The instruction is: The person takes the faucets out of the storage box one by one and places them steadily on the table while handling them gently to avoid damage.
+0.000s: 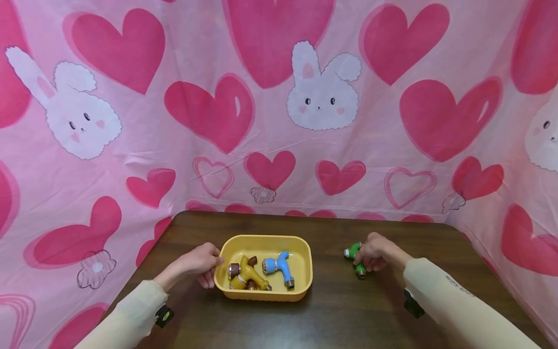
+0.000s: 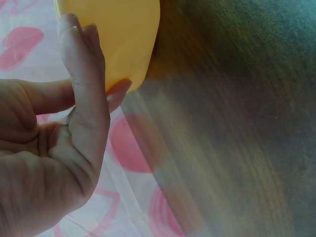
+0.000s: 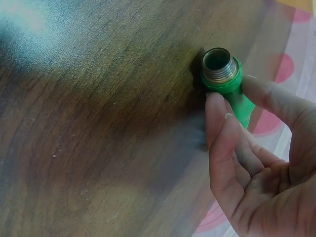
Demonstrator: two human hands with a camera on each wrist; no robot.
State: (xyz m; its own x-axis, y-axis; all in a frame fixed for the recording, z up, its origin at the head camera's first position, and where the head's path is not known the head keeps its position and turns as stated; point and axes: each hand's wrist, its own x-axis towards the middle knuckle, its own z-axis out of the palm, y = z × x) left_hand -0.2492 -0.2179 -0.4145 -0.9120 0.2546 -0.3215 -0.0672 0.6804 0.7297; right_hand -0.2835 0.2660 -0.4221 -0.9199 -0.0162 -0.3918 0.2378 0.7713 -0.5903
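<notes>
My left hand (image 1: 201, 264) grips the left rim of a yellow plastic tub (image 1: 301, 295), thumb at the rim and fingers along the outer wall. In the left wrist view, those fingers (image 2: 89, 106) lie against the tub's side. Inside the tub are a blue tap (image 1: 282, 266), a yellow tap (image 1: 253, 275) and a brown tap (image 1: 234, 269) partly hidden under the yellow one. To the right of the tub, my right hand (image 1: 375, 251) pinches a green tap (image 1: 360, 268) between thumb and fingers. Its threaded metal end (image 3: 219, 69) shows in the right wrist view.
The dark wooden table (image 1: 331, 320) has rounded far corners. Pink cloth (image 1: 270, 135) printed with hearts and rabbits hangs behind it and along both sides. The tub stands left of the table's middle.
</notes>
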